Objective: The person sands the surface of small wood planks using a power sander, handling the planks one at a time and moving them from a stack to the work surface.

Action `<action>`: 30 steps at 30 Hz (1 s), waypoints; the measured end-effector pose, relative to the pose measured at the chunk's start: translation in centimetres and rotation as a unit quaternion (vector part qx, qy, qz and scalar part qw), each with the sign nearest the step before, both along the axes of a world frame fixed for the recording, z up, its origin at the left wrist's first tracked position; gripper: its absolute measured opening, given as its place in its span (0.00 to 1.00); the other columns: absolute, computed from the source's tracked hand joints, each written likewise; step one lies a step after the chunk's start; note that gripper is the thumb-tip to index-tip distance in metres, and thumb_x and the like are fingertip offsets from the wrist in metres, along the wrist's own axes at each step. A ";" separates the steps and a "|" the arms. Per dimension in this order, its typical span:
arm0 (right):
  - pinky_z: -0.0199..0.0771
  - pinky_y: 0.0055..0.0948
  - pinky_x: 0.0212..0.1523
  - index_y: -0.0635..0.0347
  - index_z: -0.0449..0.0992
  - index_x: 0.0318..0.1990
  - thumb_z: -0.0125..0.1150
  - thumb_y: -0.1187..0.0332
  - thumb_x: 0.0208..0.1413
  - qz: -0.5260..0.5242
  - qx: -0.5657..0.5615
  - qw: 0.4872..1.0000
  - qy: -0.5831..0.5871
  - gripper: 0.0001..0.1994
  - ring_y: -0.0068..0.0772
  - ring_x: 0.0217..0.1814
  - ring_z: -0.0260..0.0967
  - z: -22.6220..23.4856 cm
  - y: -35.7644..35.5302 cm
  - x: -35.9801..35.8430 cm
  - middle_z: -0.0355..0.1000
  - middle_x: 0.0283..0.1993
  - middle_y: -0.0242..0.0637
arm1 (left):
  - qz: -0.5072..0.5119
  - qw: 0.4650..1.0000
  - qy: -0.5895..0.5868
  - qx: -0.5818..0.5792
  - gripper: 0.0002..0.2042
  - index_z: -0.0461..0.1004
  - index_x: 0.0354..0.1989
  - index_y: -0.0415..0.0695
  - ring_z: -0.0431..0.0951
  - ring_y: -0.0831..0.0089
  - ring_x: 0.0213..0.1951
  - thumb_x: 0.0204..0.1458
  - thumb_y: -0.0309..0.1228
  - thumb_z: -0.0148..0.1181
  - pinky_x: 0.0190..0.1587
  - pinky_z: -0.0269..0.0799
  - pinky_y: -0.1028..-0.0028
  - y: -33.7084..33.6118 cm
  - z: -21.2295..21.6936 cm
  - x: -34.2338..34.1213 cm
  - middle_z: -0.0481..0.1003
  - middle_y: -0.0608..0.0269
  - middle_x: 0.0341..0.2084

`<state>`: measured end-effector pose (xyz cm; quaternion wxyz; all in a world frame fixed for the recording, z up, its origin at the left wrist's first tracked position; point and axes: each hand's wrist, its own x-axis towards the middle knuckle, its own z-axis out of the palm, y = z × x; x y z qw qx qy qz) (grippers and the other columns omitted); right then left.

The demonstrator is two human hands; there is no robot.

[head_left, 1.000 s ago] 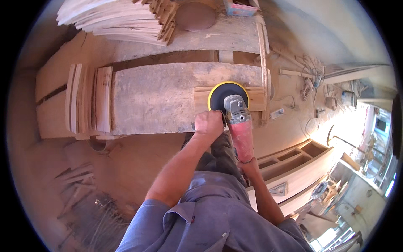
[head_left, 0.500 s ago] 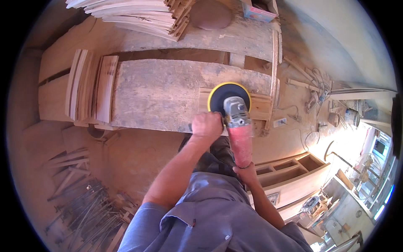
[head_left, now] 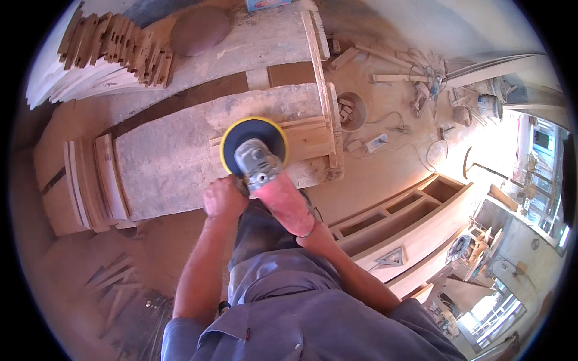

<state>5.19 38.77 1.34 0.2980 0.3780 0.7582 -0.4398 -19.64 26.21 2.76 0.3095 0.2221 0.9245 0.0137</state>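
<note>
A disc sander [head_left: 260,161] with a red body, grey metal head and black, yellow-rimmed round pad [head_left: 274,135] is over a pale wooden board [head_left: 310,139] on the workbench. The pad covers part of the board; whether it touches is hidden. My left hand [head_left: 223,197] is closed around the side handle by the sander's head, its fingers mostly covering that handle. At the rear of the red body, my right hand [head_left: 314,236] is wrapped round the grip, partly hidden beneath the tool.
A wooden strip [head_left: 319,78] crosses the worn workbench [head_left: 168,150] near its right end. Stacked boards [head_left: 90,180] stand on its left; more slats [head_left: 114,54] and a brown round disc [head_left: 200,30] lie farther back. A drawer-like wooden cabinet [head_left: 415,222] stands at right, cables [head_left: 415,150] on the floor.
The view has turned, so the bench appears shifted left and tilted. The sander now slants up to the left, still over the board. Both hands keep their hold.
</note>
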 end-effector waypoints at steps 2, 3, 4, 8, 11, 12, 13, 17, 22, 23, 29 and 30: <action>0.77 0.45 0.45 0.68 0.79 0.36 0.66 0.61 0.41 -0.017 -0.003 0.999 -0.040 0.18 0.58 0.47 0.77 2.5 2.0 0.3 0.77 0.37 0.60 | -0.038 0.999 -0.003 0.002 0.08 0.81 0.30 0.44 0.84 0.51 0.36 0.47 0.35 0.61 0.39 0.79 0.55 3.0 0.2 0.9 0.81 0.46 0.30; 0.77 0.45 0.44 0.69 0.79 0.35 0.66 0.61 0.40 -0.023 -0.006 0.998 -0.060 0.18 0.58 0.46 0.78 3.2 3.3 0.9 0.77 0.37 0.60 | -0.051 0.998 -0.040 -0.017 0.09 0.81 0.32 0.44 0.84 0.51 0.38 0.49 0.34 0.59 0.41 0.79 0.56 5.3 0.8 1.3 0.82 0.47 0.33; 0.76 0.43 0.40 0.69 0.79 0.32 0.66 0.62 0.40 -0.062 0.018 0.997 -0.052 0.17 0.52 0.41 0.79 1.3 3.5 4.1 0.77 0.33 0.56 | -0.069 0.993 -0.087 -0.028 0.10 0.82 0.36 0.45 0.84 0.53 0.40 0.50 0.33 0.59 0.42 0.79 0.57 7.4 1.0 1.6 0.82 0.48 0.35; 0.76 0.42 0.44 0.70 0.78 0.38 0.66 0.64 0.40 -0.206 -0.037 0.976 -0.065 0.19 0.52 0.44 0.79 1.1 6.1 8.3 0.78 0.36 0.54 | -0.137 0.983 -0.110 0.054 0.10 0.82 0.35 0.45 0.83 0.52 0.42 0.50 0.33 0.57 0.45 0.79 0.58 13.7 0.6 4.0 0.82 0.47 0.35; 0.76 0.39 0.44 0.71 0.78 0.40 0.67 0.64 0.39 -0.255 -0.103 0.954 -0.117 0.20 0.47 0.42 0.79 2.3 7.6 8.0 0.78 0.36 0.53 | -0.142 0.981 -0.121 0.053 0.09 0.82 0.36 0.44 0.83 0.51 0.42 0.50 0.32 0.57 0.45 0.79 0.57 15.8 0.6 4.7 0.82 0.47 0.35; 0.76 0.40 0.44 0.70 0.78 0.40 0.67 0.65 0.39 -0.247 -0.086 0.963 -0.063 0.21 0.49 0.43 0.79 1.6 7.4 8.5 0.78 0.36 0.53 | -0.139 0.982 -0.118 0.050 0.09 0.81 0.36 0.44 0.83 0.51 0.41 0.50 0.32 0.57 0.44 0.79 0.57 15.6 0.7 4.6 0.82 0.48 0.34; 0.76 0.41 0.44 0.70 0.78 0.41 0.67 0.65 0.39 -0.240 -0.067 0.968 -0.007 0.21 0.51 0.43 0.79 0.4 7.0 9.5 0.78 0.36 0.54 | -0.139 0.982 -0.114 0.048 0.10 0.81 0.36 0.44 0.83 0.51 0.41 0.50 0.32 0.58 0.44 0.79 0.57 15.7 0.8 4.5 0.82 0.48 0.34; 0.76 0.46 0.45 0.68 0.77 0.42 0.65 0.66 0.41 -0.156 -0.014 0.987 0.023 0.19 0.59 0.46 0.78 1.3 7.0 6.2 0.78 0.38 0.58 | -0.083 0.995 -0.056 -0.021 0.10 0.82 0.35 0.44 0.84 0.52 0.40 0.52 0.35 0.57 0.43 0.79 0.56 12.0 1.0 3.7 0.82 0.49 0.34; 0.76 0.48 0.47 0.67 0.78 0.38 0.63 0.67 0.43 -0.097 -0.054 0.994 0.005 0.15 0.62 0.50 0.74 -1.1 6.6 4.9 0.77 0.40 0.60 | 0.006 1.000 0.002 -0.002 0.11 0.81 0.36 0.44 0.83 0.49 0.38 0.51 0.37 0.59 0.43 0.78 0.54 9.2 2.1 3.8 0.81 0.46 0.32; 0.77 0.49 0.47 0.67 0.78 0.37 0.63 0.67 0.43 -0.100 -0.050 0.994 0.009 0.14 0.63 0.49 0.75 -0.9 6.7 5.0 0.77 0.40 0.60 | -0.002 1.000 -0.006 -0.017 0.11 0.81 0.36 0.44 0.83 0.49 0.37 0.51 0.37 0.59 0.43 0.78 0.54 9.5 1.7 3.7 0.81 0.46 0.32; 0.77 0.46 0.44 0.72 0.77 0.35 0.68 0.66 0.41 -0.175 -0.042 0.983 -0.014 0.17 0.60 0.47 0.77 -1.0 9.8 9.2 0.77 0.37 0.61 | -0.116 0.992 -0.042 0.017 0.08 0.81 0.34 0.45 0.84 0.53 0.37 0.50 0.32 0.57 0.41 0.80 0.58 16.5 0.5 4.7 0.82 0.49 0.32; 0.77 0.45 0.43 0.73 0.77 0.35 0.68 0.66 0.40 -0.207 -0.051 0.977 -0.021 0.18 0.59 0.47 0.78 -1.6 10.3 9.8 0.77 0.36 0.61 | -0.118 0.991 -0.062 0.022 0.09 0.81 0.35 0.44 0.83 0.51 0.38 0.47 0.32 0.59 0.42 0.79 0.56 17.6 0.2 4.7 0.81 0.47 0.32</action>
